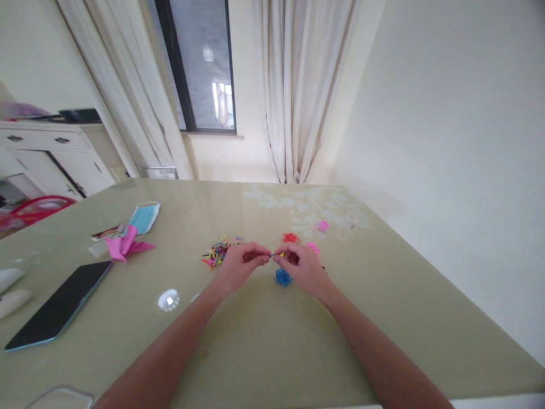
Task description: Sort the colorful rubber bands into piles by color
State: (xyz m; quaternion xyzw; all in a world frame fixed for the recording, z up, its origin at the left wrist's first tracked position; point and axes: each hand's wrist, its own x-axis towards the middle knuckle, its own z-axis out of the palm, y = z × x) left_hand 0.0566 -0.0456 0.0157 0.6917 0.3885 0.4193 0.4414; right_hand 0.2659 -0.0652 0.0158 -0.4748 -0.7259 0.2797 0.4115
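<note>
My left hand [238, 265] and my right hand [303, 267] meet fingertip to fingertip above the table, both closed in a pinch. Between them is a tiny blue rubber band [271, 255], mostly hidden by the fingers. A mixed heap of coloured rubber bands [216, 253] lies just left of my left hand. Under and beside my right hand are small single-colour piles: blue bands [283, 277], red bands [291, 237] and pink bands [313, 247]. A bit of yellow and something dark show partly behind that hand.
On the glossy table [264, 352] at left lie a black-screened tablet [59, 304], a pink folded paper shape [128, 244], a blue face mask [143, 217] and a round white object [168, 300]. A pink clump [322, 225] sits farther back. A wall [460, 142] borders the right side.
</note>
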